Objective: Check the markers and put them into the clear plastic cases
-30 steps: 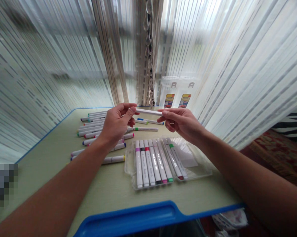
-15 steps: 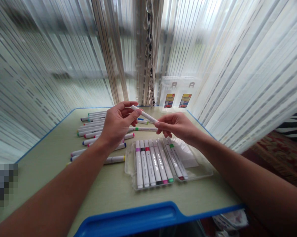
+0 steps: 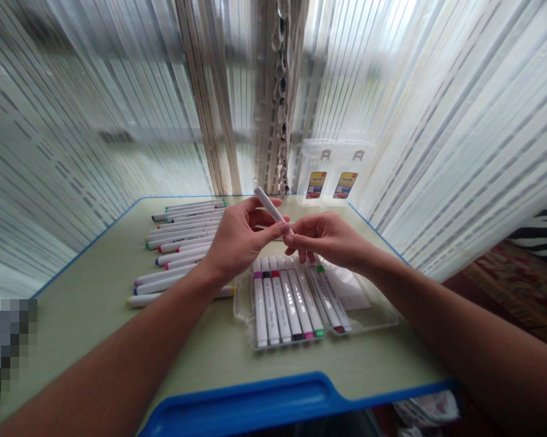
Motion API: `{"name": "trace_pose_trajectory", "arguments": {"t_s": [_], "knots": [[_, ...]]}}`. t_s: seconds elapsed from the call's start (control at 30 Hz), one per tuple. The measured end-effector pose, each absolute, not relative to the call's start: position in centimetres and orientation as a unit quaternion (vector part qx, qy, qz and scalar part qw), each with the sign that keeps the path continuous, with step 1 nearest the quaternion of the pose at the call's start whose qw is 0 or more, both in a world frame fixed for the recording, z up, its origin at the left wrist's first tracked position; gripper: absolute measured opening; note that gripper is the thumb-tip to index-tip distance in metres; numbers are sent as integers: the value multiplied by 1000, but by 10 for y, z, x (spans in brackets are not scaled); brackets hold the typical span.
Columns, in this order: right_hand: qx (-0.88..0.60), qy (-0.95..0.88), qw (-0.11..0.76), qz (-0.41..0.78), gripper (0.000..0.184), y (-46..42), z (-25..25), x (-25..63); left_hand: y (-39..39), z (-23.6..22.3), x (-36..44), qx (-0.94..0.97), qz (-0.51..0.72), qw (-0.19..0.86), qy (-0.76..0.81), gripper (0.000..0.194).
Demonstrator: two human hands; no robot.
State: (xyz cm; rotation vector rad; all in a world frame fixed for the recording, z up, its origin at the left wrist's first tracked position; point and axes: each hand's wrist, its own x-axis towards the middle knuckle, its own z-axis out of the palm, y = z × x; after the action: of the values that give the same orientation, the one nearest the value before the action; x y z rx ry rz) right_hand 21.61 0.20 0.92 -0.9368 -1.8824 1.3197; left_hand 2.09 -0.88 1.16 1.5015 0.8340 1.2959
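Note:
A white marker [image 3: 268, 204] is held slantwise above the table, its upper end pointing up and left. My left hand [image 3: 246, 233] grips it between thumb and fingers. At its lower end, my right hand [image 3: 325, 235] pinches it with thumb and forefinger, fingertips close to the left thumb. Below the hands lies an open clear plastic case [image 3: 244, 306]. Several white markers [image 3: 278, 303] with coloured bands or ends lie side by side in it, and two more sit in its right part. Further loose markers [image 3: 182, 233] lie in rows left of my left hand, partly hidden by it.
The pale green table [image 3: 91, 267] has a blue rim [image 3: 237, 403]. Two clear cases with labels [image 3: 330, 185] stand at the back right. String curtains [image 3: 119, 91] hang behind, with a beaded strand [image 3: 281, 91]. A zebra-striped cloth [image 3: 540, 230] is at the far right.
My left hand has slid right along the marker towards my right hand. The marker now stands steeper. The view has shifted slightly.

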Motion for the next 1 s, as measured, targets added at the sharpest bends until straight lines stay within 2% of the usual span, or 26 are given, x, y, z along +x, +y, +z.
{"name": "trace_pose_trajectory", "arguments": {"t_s": [0.27,0.47,0.73,1.0], "knots": [[-324,-702,316,550,39,0,9,216,-7,7,23,637,510,486,313,52],[-327,-689,320,562,36,0,9,215,-8,10,26,646,537,453,298,36],[-347,-693,332,537,35,-1,11,214,-11,18,25,639,584,399,302,29],[-330,-704,288,559,30,-7,11,215,-5,15,21,606,603,407,322,29]]}}
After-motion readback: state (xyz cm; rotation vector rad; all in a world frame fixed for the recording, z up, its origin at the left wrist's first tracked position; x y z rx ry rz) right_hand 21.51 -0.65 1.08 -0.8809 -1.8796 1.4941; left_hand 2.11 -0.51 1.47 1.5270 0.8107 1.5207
